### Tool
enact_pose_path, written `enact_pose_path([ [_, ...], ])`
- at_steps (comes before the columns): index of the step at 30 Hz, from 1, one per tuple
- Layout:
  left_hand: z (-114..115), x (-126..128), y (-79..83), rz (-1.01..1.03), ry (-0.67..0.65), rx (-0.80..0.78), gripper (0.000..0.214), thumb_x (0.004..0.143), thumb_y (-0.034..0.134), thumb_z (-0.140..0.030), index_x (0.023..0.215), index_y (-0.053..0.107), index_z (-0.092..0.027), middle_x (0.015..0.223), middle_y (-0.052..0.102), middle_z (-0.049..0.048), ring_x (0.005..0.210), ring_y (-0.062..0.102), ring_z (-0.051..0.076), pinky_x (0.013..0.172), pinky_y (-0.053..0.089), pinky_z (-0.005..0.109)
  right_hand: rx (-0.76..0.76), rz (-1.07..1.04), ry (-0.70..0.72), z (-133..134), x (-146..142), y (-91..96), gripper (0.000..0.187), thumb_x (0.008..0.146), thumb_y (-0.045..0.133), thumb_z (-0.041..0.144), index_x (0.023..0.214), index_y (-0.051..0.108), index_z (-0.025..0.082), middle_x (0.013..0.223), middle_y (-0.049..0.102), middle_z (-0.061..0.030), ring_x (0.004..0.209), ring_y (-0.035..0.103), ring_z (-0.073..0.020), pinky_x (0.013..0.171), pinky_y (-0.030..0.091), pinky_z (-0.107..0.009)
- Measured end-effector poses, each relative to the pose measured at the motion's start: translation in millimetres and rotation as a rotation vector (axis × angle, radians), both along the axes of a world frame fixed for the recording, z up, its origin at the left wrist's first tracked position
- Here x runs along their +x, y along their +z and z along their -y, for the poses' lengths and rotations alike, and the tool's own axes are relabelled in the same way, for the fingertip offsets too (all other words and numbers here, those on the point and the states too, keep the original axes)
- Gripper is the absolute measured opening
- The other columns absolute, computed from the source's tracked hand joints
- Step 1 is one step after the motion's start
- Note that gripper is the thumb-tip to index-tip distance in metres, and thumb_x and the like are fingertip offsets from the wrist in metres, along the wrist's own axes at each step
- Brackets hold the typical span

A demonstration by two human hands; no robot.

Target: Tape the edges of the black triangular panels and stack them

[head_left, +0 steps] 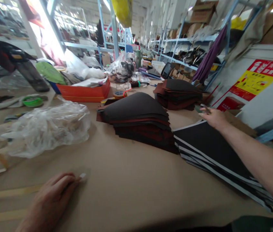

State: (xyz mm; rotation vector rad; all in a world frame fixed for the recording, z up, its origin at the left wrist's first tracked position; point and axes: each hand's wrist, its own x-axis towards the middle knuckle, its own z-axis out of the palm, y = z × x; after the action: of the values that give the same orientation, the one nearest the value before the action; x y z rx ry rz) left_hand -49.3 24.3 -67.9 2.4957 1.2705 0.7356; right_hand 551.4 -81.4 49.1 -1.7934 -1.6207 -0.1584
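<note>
My left hand rests low on the brown-covered table, thumb and finger pinched round a small whitish piece whose kind I cannot make out. At the right, my right hand reaches over a fanned stack of black sheets with pale grey edges. Its fingers are closed on a small, thin object, blurred and mostly covered. Between the hands lies a stack of dark, curved sheets with reddish-brown undersides. A similar dark stack sits behind it.
A crumpled clear plastic bag lies at left, near an orange box and a green ring. A roll of tape is behind the middle stack. Shelving with cartons and a white wall panel stand at right.
</note>
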Motion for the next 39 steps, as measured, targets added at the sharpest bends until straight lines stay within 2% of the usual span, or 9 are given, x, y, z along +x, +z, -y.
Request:
enact_pose_path([
  [4,2,0,2.2,-0.020,0.001,0.003,0.017,0.080,0.053,-0.039,0.074,0.062,-0.026,0.083,0.068,0.0035,0.077,0.064,0.021,0.073,0.051,0.031,-0.057,0.126,0.103,-81,-83,3.0,0.035,0.077,0.065,0.038,0.105,0.068,0.017,0.085,0.062,-0.0031,0.076,0.059,-0.0155,0.072,0.046,-0.028],
  [8,5,-1,3.1,-0.015,-0.021,0.012,0.018,0.083,0.052,-0.038,0.075,0.061,-0.024,0.083,0.066,0.0037,0.076,0.063,0.020,0.072,0.050,0.030,-0.240,0.457,0.203,-128,-146,10.1,0.039,0.076,0.067,0.034,0.113,0.066,0.020,0.105,0.060,-0.0045,0.088,0.059,-0.0168,0.076,0.044,-0.026],
  [13,8,0,2.1,0.003,-0.042,0.018,0.020,0.086,0.050,-0.035,0.074,0.058,-0.021,0.081,0.062,0.0038,0.076,0.059,0.019,0.072,0.047,0.029,-0.292,0.518,0.223,-143,-151,9.9,0.019,0.083,0.059,0.026,0.097,0.071,0.019,0.096,0.065,-0.0052,0.081,0.061,-0.0168,0.068,0.040,-0.025],
  [19,10,1,-0.9,-0.006,-0.051,-0.012,0.021,0.088,0.047,-0.032,0.073,0.055,-0.019,0.080,0.058,0.0042,0.077,0.055,0.018,0.073,0.044,0.030,-0.140,0.356,0.151,-153,-141,19.5,0.028,0.090,0.047,0.029,0.095,0.069,0.013,0.085,0.069,-0.0044,0.079,0.062,-0.0187,0.069,0.042,-0.026],
  [23,11,4,2.4,0.020,-0.042,-0.034,0.021,0.088,0.048,-0.030,0.072,0.055,-0.019,0.079,0.058,0.0039,0.076,0.055,0.018,0.073,0.044,0.031,0.097,0.165,0.132,-121,-157,38.2,0.028,0.089,0.047,0.034,0.093,0.069,0.015,0.080,0.068,-0.0033,0.075,0.062,-0.0191,0.069,0.043,-0.028],
  [26,12,4,9.1,0.131,-0.009,-0.120,0.019,0.085,0.051,-0.033,0.073,0.057,-0.019,0.081,0.061,0.0042,0.077,0.057,0.018,0.073,0.044,0.029,-0.070,0.241,0.288,-66,-183,37.3,0.026,0.088,0.047,0.035,0.091,0.069,0.020,0.082,0.068,-0.0047,0.076,0.061,-0.0195,0.070,0.044,-0.029],
  [33,33,13,49.0,0.331,0.037,-0.376,0.025,0.082,0.055,-0.042,0.079,0.060,-0.017,0.078,0.065,0.0022,0.074,0.058,0.015,0.068,0.044,0.025,-0.450,0.472,0.466,59,-213,-57.9,0.035,0.085,0.039,0.006,0.102,0.067,0.019,0.087,0.064,-0.0082,0.078,0.060,-0.0180,0.067,0.046,-0.028],
  [36,51,25,59.9,0.241,-0.102,-0.463,0.026,0.083,0.054,-0.040,0.071,0.058,-0.017,0.065,0.059,-0.0011,0.063,0.052,0.012,0.059,0.041,0.023,-0.462,0.405,0.442,87,-207,-96.0,0.035,0.083,0.040,0.005,0.101,0.066,0.018,0.085,0.064,-0.0079,0.076,0.061,-0.0167,0.066,0.047,-0.027],
  [39,66,36,62.0,0.100,-0.215,-0.498,0.024,0.085,0.052,-0.035,0.068,0.056,-0.019,0.057,0.052,-0.0039,0.055,0.045,0.010,0.053,0.036,0.022,-0.428,0.276,0.428,95,-205,-104.8,0.032,0.086,0.039,0.011,0.103,0.066,0.019,0.087,0.065,-0.0081,0.078,0.062,-0.0173,0.067,0.049,-0.028],
])
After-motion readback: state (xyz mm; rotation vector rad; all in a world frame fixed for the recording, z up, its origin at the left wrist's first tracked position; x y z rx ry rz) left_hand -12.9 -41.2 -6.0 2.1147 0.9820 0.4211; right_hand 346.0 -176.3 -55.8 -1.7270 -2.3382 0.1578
